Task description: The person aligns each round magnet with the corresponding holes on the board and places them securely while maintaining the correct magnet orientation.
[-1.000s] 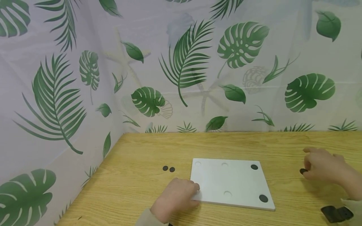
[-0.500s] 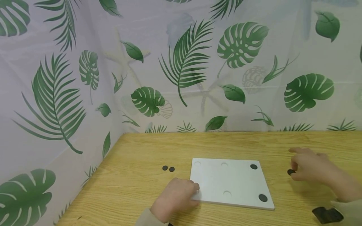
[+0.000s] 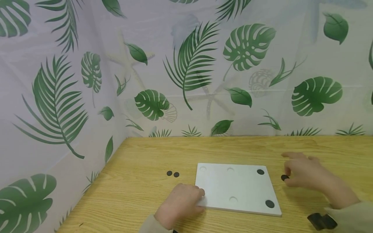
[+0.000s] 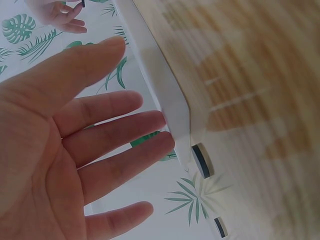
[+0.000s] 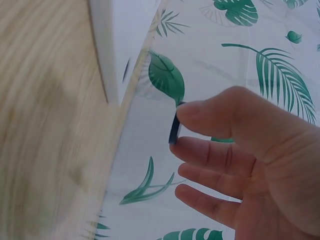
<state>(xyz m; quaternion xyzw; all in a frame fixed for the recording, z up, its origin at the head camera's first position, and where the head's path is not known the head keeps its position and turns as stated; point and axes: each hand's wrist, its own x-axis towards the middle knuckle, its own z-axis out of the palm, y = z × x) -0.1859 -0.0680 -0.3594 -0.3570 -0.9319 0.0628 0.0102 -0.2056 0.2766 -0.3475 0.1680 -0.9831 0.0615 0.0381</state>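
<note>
A white rectangular board (image 3: 230, 184) lies on the table, with round shallow recesses. Black discs fill its two right-hand recesses, one at the far corner (image 3: 260, 171) and one at the near corner (image 3: 269, 204). At the board's near left corner rests my left hand (image 3: 181, 201); in the left wrist view its fingers (image 4: 122, 131) are extended and meet the board edge. To the right of the board, above the table, my right hand (image 3: 307, 173) pinches a black disc (image 5: 174, 127) between thumb and index finger. The near left corner of the board is hidden under my left hand.
Two loose black discs, one (image 3: 169, 173) beside the other (image 3: 176, 174), lie on the wooden table (image 3: 140, 187) left of the board. A leaf-patterned cloth (image 3: 163, 64) hangs behind the table and along its left side.
My right hand has moved left toward the board, carrying the pinched black disc. The left hand stays at the board's corner.
</note>
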